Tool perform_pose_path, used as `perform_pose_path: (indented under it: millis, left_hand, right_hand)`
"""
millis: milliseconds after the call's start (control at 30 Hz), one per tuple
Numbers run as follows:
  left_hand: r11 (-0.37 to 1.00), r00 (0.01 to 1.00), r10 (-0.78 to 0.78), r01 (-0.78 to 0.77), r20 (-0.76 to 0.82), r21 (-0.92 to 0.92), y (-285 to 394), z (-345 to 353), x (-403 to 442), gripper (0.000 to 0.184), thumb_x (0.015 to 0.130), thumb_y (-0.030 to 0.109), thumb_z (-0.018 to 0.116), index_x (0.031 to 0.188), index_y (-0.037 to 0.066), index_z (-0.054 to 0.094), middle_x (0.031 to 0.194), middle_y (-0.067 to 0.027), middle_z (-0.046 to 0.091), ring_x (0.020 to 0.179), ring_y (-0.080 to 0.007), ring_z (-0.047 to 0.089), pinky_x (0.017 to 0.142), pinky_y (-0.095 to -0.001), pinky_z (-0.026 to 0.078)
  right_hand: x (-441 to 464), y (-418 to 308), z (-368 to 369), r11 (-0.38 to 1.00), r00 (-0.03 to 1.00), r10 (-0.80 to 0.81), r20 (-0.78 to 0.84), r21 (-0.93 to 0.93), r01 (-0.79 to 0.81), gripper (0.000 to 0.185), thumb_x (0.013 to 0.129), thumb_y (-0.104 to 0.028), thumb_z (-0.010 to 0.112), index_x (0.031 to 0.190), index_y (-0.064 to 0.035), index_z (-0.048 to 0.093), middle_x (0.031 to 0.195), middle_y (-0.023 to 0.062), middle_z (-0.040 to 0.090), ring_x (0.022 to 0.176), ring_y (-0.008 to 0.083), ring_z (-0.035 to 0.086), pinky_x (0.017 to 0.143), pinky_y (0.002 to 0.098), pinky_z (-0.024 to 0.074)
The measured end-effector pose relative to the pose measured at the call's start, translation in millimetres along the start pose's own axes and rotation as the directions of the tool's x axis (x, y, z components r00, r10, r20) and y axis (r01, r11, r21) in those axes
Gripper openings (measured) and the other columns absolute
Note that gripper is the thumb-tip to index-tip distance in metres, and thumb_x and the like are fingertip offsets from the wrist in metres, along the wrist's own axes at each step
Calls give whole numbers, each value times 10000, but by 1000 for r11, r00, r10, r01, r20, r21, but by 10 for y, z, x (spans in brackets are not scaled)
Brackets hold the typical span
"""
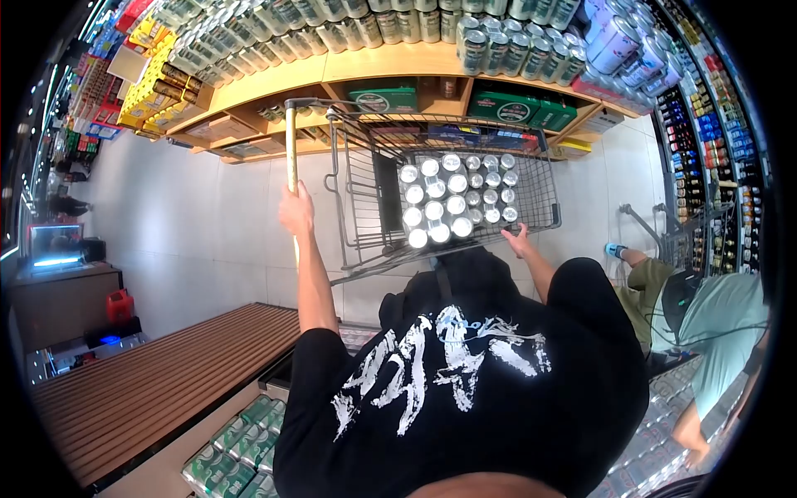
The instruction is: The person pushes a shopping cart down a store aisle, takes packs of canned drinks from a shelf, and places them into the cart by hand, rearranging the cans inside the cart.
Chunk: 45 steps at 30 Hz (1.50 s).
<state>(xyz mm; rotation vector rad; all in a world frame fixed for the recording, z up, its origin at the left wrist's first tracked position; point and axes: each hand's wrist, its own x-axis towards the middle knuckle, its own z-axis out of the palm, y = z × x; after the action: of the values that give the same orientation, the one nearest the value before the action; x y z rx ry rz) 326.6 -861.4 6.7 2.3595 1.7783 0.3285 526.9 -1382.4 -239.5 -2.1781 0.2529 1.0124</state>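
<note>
A wire shopping cart [357, 191] stands sideways in front of me. My left hand [297, 209] is wrapped around its pale yellow handle bar [291, 153]. Inside the basket, toward its far end, are several upright cans with silver tops: a group of larger cans [434, 199] and, beside it, a group of narrower cans [491, 189]. By the near side of the basket, close to the narrower cans, is my right hand [518, 241], its fingers apart and nothing in them. Whether those fingertips touch the wire rim I cannot tell.
Wooden shelving [274, 83] stacked with cans runs behind the cart, with green boxes [382, 96] on its lower level. To my right a person in a light green shirt [714, 324] is close by. A slatted brown counter [166, 373] and green can packs [241, 440] lie at lower left.
</note>
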Motion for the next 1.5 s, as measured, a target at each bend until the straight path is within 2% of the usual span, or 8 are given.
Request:
perform_pose_path:
  millis: [200,533,633,767,867,1067,1167,1500]
  left_hand:
    - [977,999,20,-25,-27,-214,-146,40,74,309,848,314,561,1035,71,595,809,-200,654,773,-388,630,700,-472,485]
    - [977,997,-67,71,23,-200,31,-97,459,327,823,330,566,1002,67,642,853,-177,662,821,-350,640,738,-446,490]
    - [983,997,-68,73,33,-167,7,-92,686,335,815,338,573,1008,72,637,869,-184,660,833,-362,636,749,-453,488]
    - [978,995,-92,98,39,-186,-3,-47,936,346,801,351,583,994,67,632,871,-186,659,841,-371,631,752,-459,484]
    - [994,996,-84,86,27,-71,-4,-1,1112,347,804,366,572,1000,84,622,895,-175,663,849,-372,634,760,-466,487]
    - [998,996,-62,59,60,38,-100,28,1439,351,869,407,534,1087,132,563,960,-182,657,924,-382,624,772,-477,484]
    - [990,974,-75,98,215,-100,-247,106,1747,329,877,398,545,1060,124,540,823,-101,668,725,-264,664,711,-417,492]
    - [992,978,-12,38,206,-123,-309,125,2178,265,881,337,570,1018,112,546,778,-41,654,627,-172,643,639,-344,491]
  right_hand:
    - [123,-358,-107,971,976,192,103,-162,-174,1082,704,-557,708,1458,-113,72,1531,164,72,1319,394,302,795,598,467]
    - [76,-1184,-164,932,932,258,255,-321,-170,1203,672,-613,719,1470,-14,46,1530,238,-39,1396,376,181,1080,496,300]
    - [-32,-1477,-276,943,890,233,393,-314,-108,1083,710,-640,668,1457,-17,191,1522,234,93,1329,370,335,1032,489,376]
    - [381,-1416,-282,843,934,80,349,-524,124,686,836,-558,577,1293,-49,523,1231,164,575,1150,286,549,802,361,523]
    - [605,-1225,-311,961,954,-39,296,-251,117,522,869,-495,577,1178,-76,616,884,74,655,854,168,628,707,325,502]
    - [568,-1408,-270,889,935,-226,271,-336,312,532,840,-499,607,1140,-61,641,1052,170,667,1035,271,617,877,369,477]
    - [496,-1470,-214,865,918,-253,307,-354,356,552,802,-512,653,1140,-75,645,1052,186,663,1036,289,614,888,376,475]
    - [246,-1389,249,924,927,-365,83,-93,372,509,781,-400,725,1147,-59,630,924,129,684,827,219,644,765,342,505]
